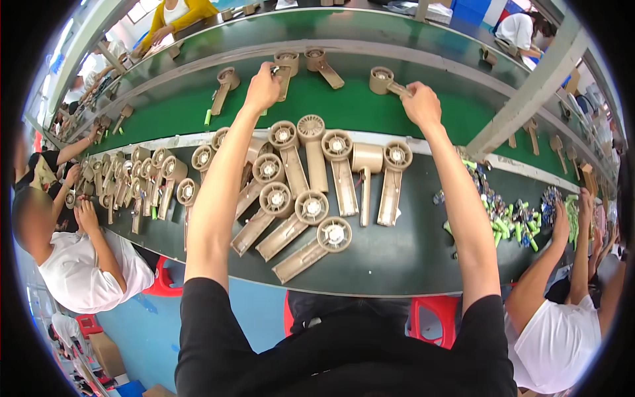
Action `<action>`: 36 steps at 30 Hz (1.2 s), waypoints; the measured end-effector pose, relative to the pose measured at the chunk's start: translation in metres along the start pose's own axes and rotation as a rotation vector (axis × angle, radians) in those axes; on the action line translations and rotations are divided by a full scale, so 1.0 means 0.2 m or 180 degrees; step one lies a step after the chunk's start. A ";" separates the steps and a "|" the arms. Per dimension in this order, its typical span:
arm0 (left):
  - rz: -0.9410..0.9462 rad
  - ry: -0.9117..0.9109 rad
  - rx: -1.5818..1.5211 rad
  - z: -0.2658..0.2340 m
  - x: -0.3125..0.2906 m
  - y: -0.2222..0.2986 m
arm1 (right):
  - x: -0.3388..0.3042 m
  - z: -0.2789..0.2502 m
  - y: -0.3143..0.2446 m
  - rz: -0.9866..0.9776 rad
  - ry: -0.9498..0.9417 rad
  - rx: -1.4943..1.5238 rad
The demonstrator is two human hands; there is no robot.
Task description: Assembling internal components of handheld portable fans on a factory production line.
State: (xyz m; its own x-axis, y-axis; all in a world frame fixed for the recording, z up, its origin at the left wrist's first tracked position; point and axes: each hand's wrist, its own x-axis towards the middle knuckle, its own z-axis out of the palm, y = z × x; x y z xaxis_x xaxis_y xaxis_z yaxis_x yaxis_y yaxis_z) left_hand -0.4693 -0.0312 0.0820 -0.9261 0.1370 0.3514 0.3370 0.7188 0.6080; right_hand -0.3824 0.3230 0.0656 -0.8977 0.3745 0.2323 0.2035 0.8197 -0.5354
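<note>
Both my arms stretch over the table to the green conveyor belt (357,106). My left hand (263,90) is closed at the side of a beige handheld fan (285,81), its round head pointing away. My right hand (421,104) pinches the handle end of another handheld fan (381,80), whose head lies to the left on the belt. Between my hands a third fan (324,67) rests on the belt, and one more fan (227,81) lies left of my left hand. Several fans with open handles (334,234) crowd the table between my forearms.
Green cells and small wired parts (512,221) are heaped on the table at right. A slanted metal post (529,86) stands beyond my right hand. Seated co-workers (92,264) work at left and right, one (175,20) across the belt. Red stools (433,317) stand below.
</note>
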 end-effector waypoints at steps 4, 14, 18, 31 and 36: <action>-0.0102 0.0031 0.0069 0.18 0.18 -0.39 | -0.04 0.00 0.08 -0.0036 -0.0001 -0.0282; -0.0398 0.0087 0.1401 0.39 0.41 -0.01 | -0.31 -0.56 0.10 -0.0126 -0.0802 -0.0317; -0.1388 -0.0924 -0.0376 0.56 0.43 -0.02 | -0.44 -0.76 0.11 0.0124 -0.0779 0.0309; -0.0046 -0.1704 -0.0663 -0.21 -0.94 1.06 | -0.99 -0.63 0.34 -0.1573 -0.0745 -0.0493; -0.0210 -0.1980 -0.1048 -0.05 -1.54 1.14 | -1.08 -0.58 0.36 -0.1419 -0.0255 -0.0937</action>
State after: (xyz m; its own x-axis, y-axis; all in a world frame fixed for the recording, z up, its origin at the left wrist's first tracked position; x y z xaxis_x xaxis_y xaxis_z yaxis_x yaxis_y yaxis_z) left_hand -0.1054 0.0839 0.1193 -0.8382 0.5349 -0.1060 0.2195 0.5089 0.8324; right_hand -0.1289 0.3520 0.0718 -0.9466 -0.0621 0.3162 -0.1133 0.9828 -0.1461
